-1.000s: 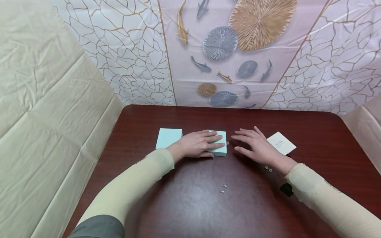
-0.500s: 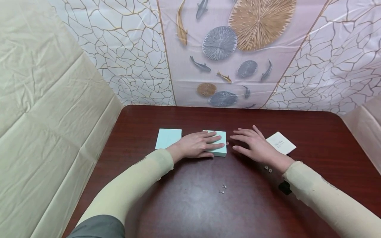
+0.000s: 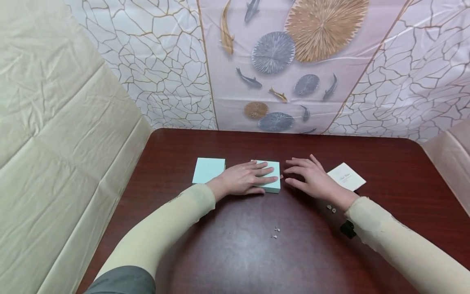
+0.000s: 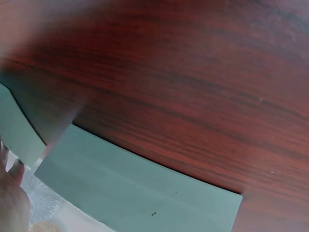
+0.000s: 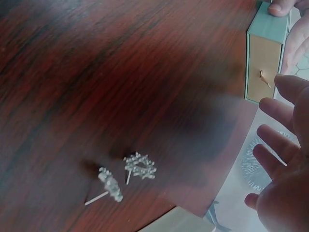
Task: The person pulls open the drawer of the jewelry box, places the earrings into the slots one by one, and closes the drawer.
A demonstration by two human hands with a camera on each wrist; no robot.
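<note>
My left hand (image 3: 245,178) rests with spread, straight fingers on top of a mint-green drawer box (image 3: 272,187). In the right wrist view, the box's tan drawer front (image 5: 263,60) faces my right hand (image 3: 310,176), and a small ribbon pull (image 5: 264,78) sticks out of it. The right hand holds nothing; its fingers are spread and loosely bent, fingertips close to the ribbon end. Below the right wrist lie two sparkling stud earrings, one ring-shaped (image 5: 140,166) and one seen edge-on (image 5: 111,184). Two smaller studs (image 3: 276,230) lie nearer the table's front.
Left of the left hand sits a second mint-green box (image 3: 208,170). A white printed card (image 3: 346,176) lies beyond the right hand. A black object (image 3: 347,229) shows at the right sleeve. Patterned cloth (image 3: 275,81) hangs behind the dark wooden table (image 3: 235,261).
My right hand has drifted slightly left, closer to the ribbon end of the box. The left hand stays on the box top.
</note>
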